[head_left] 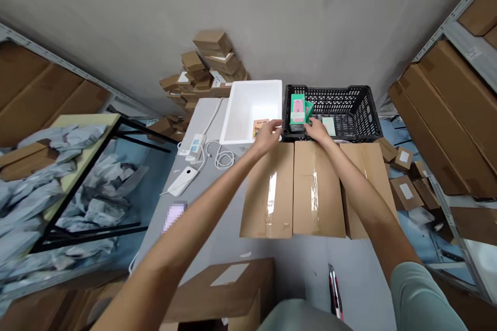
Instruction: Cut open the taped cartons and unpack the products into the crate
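Note:
My left hand hovers at the right rim of the white bin, its fingers apart and nothing visible in them. A small orange printed box lies inside the bin beside that hand. My right hand reaches over the near wall of the black plastic crate, its fingers closed at the lower edge of a small green box. Another green box with a pink panel stands at the crate's left end. A pale green flat box lies just right of my right hand.
Three taped cardboard cartons line the grey table before the crate. A power strip, white device and coiled cable lie left. A box cutter and open carton are nearby. Stacked boxes stand behind.

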`<state>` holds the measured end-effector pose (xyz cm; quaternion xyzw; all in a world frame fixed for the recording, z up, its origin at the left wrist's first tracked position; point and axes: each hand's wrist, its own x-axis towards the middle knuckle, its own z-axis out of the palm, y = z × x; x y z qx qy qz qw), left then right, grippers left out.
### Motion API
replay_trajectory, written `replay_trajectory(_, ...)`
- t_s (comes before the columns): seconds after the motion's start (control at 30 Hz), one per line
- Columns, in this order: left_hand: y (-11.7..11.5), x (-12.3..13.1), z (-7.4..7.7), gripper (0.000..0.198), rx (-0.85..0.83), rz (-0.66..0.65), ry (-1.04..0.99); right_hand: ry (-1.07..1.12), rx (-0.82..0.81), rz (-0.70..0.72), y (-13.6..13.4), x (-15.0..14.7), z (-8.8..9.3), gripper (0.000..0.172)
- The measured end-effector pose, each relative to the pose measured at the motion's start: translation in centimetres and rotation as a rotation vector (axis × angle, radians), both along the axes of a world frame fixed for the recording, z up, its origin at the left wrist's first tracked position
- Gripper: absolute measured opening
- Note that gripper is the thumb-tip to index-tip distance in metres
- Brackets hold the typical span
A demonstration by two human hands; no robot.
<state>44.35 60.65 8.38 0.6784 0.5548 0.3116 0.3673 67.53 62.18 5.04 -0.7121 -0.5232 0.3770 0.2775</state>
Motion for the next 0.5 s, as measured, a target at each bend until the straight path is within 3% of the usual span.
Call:
replay_trajectory(0.1,-7.7,-5.8,1.6,0.042,0.074,0.033,0.043,-0.023,0.21,0.08,-6.0,1.6,0.5,0.05)
replay_trajectory(0.23,-20.8,-13.5,3.4,0.046,0.127,0.151,0.096,0.14,0.497,0.152,-19.1,1.8,2.9,0.051)
replay_trajectory(0.33,-30.8,-18.7,3.9,0.049,0.072,0.303,0.169,0.26,0.431,0.176,-30.4,0.4,6.2,0.046)
replay_trajectory(0.4,-37.1,-22.2,3.7,0.051,0.03,0.434,0.215,0.31,0.319,0.182,-37.2,-1.2,7.4,0.041)
replay_trajectory(0.5,-45.5,-27.1,2.3,0.06,-0.117,0.621,0.252,0.358,0.072,0.181,-45.6,-4.7,5.6,0.042)
